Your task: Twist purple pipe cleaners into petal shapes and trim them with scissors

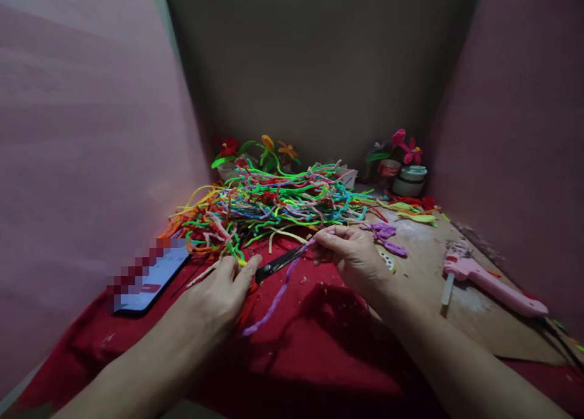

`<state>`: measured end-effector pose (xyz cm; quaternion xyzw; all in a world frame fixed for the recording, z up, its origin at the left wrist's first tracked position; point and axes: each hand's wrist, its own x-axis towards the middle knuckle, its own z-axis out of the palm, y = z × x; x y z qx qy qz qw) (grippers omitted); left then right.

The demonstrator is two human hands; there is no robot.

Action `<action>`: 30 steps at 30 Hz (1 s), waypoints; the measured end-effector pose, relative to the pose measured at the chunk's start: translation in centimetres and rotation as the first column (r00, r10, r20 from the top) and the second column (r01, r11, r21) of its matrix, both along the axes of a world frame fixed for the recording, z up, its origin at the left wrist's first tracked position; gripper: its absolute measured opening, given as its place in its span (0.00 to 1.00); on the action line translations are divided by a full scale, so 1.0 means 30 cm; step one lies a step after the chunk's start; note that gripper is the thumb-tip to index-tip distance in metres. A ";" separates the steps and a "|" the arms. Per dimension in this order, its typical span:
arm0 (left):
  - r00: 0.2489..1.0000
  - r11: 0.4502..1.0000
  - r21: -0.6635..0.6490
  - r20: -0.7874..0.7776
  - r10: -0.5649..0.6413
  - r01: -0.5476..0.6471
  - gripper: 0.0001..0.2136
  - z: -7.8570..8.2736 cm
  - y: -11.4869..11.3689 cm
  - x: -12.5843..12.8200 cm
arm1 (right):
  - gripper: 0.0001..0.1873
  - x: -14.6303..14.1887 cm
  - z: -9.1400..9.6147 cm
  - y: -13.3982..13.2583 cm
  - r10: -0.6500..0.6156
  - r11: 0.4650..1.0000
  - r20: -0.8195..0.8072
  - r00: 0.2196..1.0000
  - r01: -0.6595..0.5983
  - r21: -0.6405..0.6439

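Observation:
My left hand (223,291) is closed around the handles of a pair of scissors (278,263), whose dark blades point right. In my right hand (349,255) the thumb and fingers pinch a purple pipe cleaner (283,291). Its loose end hangs down toward the red cloth, and its upper part crosses the scissor tips. Whether the blades are open or closed around it I cannot tell. Just beyond my right hand lie purple bent pipe-cleaner pieces (387,238). Behind both hands spreads a large heap of coloured pipe cleaners (292,200).
A phone (152,279) lies at the left on the red cloth (319,358). At the right, a pink glue gun (493,285) rests on a brown board (424,279). A lidded jar (409,180) and pipe-cleaner flowers (413,151) stand at the back. Pink walls flank both sides.

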<state>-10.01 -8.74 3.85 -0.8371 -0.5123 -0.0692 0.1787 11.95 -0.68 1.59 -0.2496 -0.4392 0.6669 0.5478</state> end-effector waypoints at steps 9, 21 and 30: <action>0.992 0.997 -0.051 -0.111 0.056 -0.062 0.25 -0.016 0.021 0.035 | 0.08 -0.007 0.001 -0.008 0.050 0.998 -0.027 0.998 -0.051 -0.026; 0.992 1.000 0.029 -0.122 0.004 -0.001 0.25 -0.020 0.020 0.036 | 0.10 -0.014 -0.002 -0.017 0.120 0.985 -0.044 0.992 -0.124 -0.117; 0.986 0.997 0.076 -0.166 0.002 0.010 0.23 -0.035 0.014 0.036 | 0.11 -0.014 -0.012 -0.020 0.175 0.972 -0.001 0.985 -0.173 -0.157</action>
